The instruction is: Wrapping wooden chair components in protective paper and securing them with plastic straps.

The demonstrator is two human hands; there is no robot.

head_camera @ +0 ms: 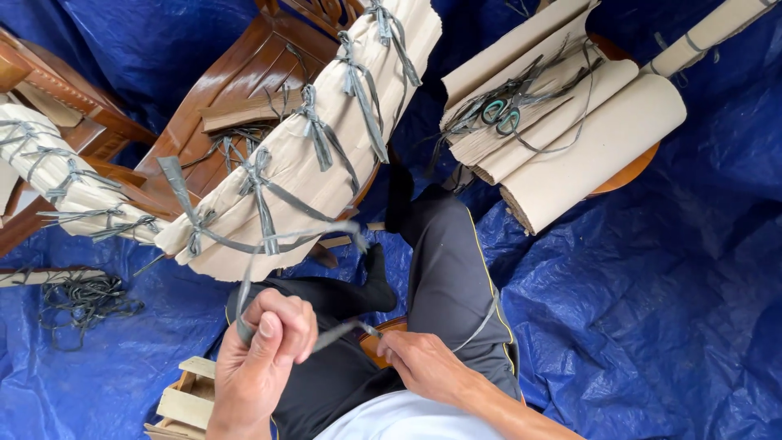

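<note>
Left hand (pixel 265 346): at 7 o'clock, nearest the camera, fist closed around the grey strap (pixel 281 240), thumb pressed on top.
Right hand (pixel 423 363): at 5 o'clock, resting on the lap, fingers pinching the strap's other end where it runs across from the left fist.
Strap: loops up from the left fist toward 12 o'clock and reaches the lowest tie on the wrapped chair leg (pixel 318 138).
Doing it well: I would judge that even tension from both hands, pulled in line with the tie, will seat the strap snugly without tearing the paper.
Wrapped chair leg: brown paper, tied at intervals with grey knots, slanting from 9 toward 12 o'clock.
Paper rolls (pixel 570 122): at 1 o'clock on a round stool, with scissors (pixel 498 114) lying on top.
Tarp (pixel 668 310): blue, covering the floor all round.
</note>
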